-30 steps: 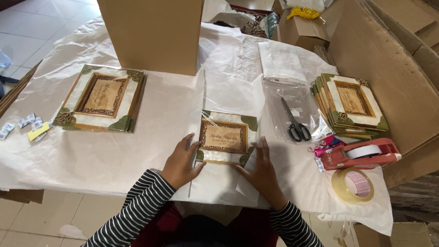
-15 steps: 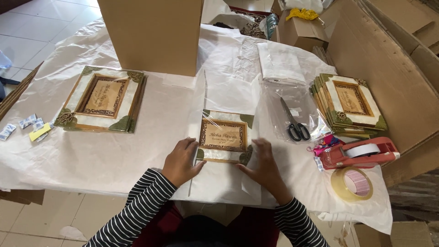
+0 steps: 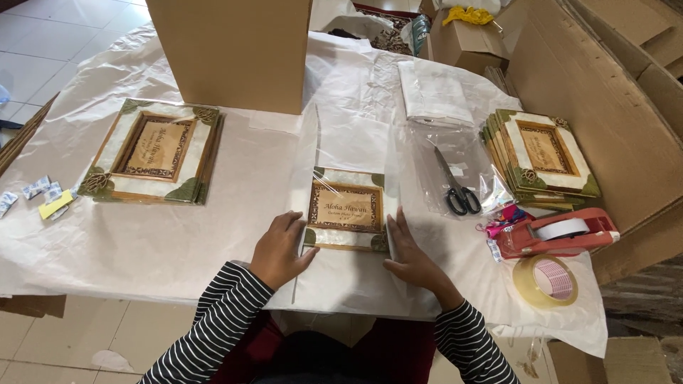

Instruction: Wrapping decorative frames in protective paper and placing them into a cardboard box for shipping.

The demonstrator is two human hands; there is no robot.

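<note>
Small picture frame (image 3: 346,208) flat on the white wrapping paper (image 3: 178,242), mid-table, near edge.
Left hand (image 3: 279,250) and right hand (image 3: 410,254) lie open, fingers flat, pressing its two sides; nothing grasped. Likely rigid, light, fragile inlay; best taken by the side edges.

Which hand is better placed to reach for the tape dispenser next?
Right, probably. The right hand rests at the small frame's right edge, on the same side as the red tape dispenser. The left hand sits at the frame's left edge, farther off.
</note>
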